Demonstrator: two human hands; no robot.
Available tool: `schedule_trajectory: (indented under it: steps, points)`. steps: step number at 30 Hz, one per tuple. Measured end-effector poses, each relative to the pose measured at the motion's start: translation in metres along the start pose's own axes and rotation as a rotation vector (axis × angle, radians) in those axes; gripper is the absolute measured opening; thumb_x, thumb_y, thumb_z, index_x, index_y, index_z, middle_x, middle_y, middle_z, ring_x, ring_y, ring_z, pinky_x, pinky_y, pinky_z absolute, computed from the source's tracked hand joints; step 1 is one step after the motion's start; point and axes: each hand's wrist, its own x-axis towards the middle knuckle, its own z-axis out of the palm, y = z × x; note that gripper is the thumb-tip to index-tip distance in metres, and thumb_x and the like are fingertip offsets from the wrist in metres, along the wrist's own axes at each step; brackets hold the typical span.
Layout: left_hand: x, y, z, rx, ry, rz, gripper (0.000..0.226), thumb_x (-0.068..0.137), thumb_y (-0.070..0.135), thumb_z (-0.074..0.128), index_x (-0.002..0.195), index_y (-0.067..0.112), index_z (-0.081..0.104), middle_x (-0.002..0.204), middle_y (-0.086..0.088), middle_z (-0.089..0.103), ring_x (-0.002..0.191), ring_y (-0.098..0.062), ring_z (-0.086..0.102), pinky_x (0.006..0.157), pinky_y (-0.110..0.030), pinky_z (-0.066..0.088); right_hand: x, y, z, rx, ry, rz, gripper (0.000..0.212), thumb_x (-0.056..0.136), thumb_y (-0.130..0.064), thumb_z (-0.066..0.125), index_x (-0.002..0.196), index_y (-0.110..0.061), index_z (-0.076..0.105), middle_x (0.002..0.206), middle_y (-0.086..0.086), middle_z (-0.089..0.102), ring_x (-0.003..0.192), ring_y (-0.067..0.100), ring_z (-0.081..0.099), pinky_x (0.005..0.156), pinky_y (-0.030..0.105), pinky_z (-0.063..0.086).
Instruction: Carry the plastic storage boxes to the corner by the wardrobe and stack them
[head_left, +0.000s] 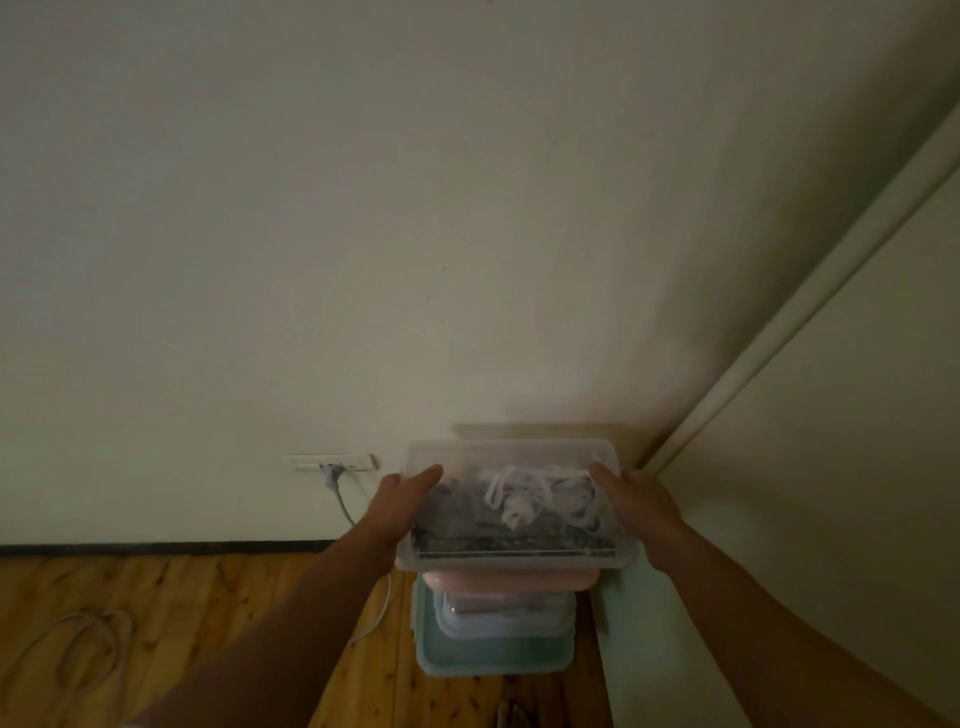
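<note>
two hands (402, 501) (641, 506) grip one clear box (519, 519)

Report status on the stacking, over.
Left hand and right hand grip clear lidded plastic box of cords by its ends. Box over pink-lidded box atop stack. Cable trails left of stack.

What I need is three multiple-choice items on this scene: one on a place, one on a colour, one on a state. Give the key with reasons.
1. Where is the clear box?
A. on a chair
B. over the stack
C. on a bed

2. What colour is the stack's top box?
A. black
B. yellow
C. pink

3. How is the clear box held?
A. left hand and right hand grip its two sides
B. by one hand alone
C. no hand touches it

Key:
1. B, the stack shows right beneath it.
2. C, a pink lid shows just below it.
3. A, a hand clasps each side.
</note>
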Motion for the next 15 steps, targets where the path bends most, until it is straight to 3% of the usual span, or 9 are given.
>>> schedule_trajectory:
  steps: [4, 15]
  points:
    - [0.008, -0.002, 0.009, 0.025, 0.046, -0.021, 0.066, 0.088, 0.040, 0.063, 0.136, -0.002, 0.046, 0.128, -0.013, 0.056, 0.095, -0.023, 0.055, 0.068, -0.026, 0.044, 0.014, 0.006, 0.002, -0.002, -0.020, 0.021, 0.057, 0.087, -0.052, 0.058, 0.121, -0.007, 0.063, 0.124, 0.015, 0.062, 0.111, 0.030, 0.058, 0.085, 0.033, 0.047]
    - [0.018, -0.002, 0.014, 0.040, 0.086, -0.011, 0.066, 0.089, 0.042, 0.061, 0.140, 0.003, 0.042, 0.133, -0.012, 0.053, 0.097, -0.020, 0.051, 0.070, -0.027, 0.041, 0.029, 0.007, 0.004, -0.015, -0.042, -0.006, 0.055, 0.087, -0.052, 0.059, 0.126, -0.012, 0.060, 0.129, 0.011, 0.059, 0.115, 0.030, 0.056, 0.094, 0.039, 0.048]
